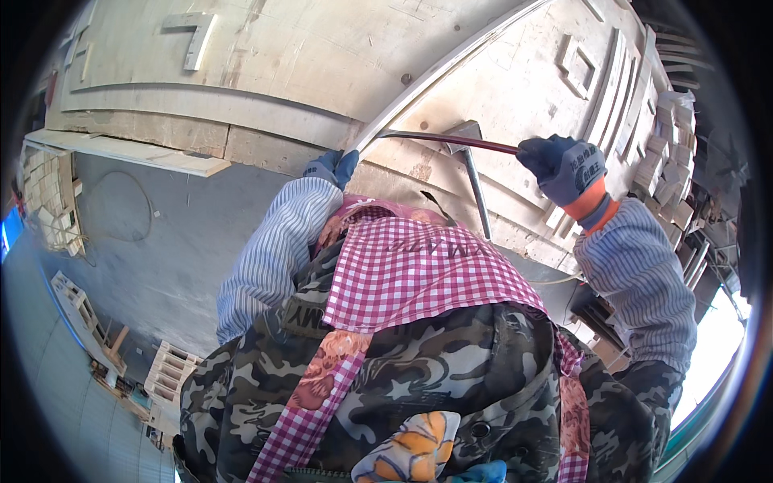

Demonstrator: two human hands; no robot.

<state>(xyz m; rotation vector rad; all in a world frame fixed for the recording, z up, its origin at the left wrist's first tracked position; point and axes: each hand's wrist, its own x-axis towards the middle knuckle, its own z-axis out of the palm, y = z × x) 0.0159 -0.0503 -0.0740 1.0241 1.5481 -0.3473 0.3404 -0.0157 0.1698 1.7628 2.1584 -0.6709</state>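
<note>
A long pale strip (427, 85) runs away from the person across the wooden work surface (314, 48), its near end at the left hand (332, 167). That gloved hand has its fingers gathered at the strip's near end, probably to steady it; whether they pinch the wood or only press on it, I cannot tell.

The right hand (566, 167), in a glove with an orange cuff, is well to the right of the strip's near end, its fingers wrapped around a dark red bar (431, 138). The bar reaches leftward, its dark tip at the strip's lower part, just beside the left hand. Gripping it at the far end likely gives leverage, while the 2 hands set wide apart leave the tip in plain sight. Whether the tip is wedged under the strip or merely against it is unclear.

To the right of the strip's near end lies a hammer (475, 181), its head beneath the bar's line and its handle toward the person, perhaps laid there for easy reach. Farther right of the strip are 1 small wooden frame (567, 61) and several long slats (616, 88); left of it lies an L-shaped piece (200, 42).
</note>
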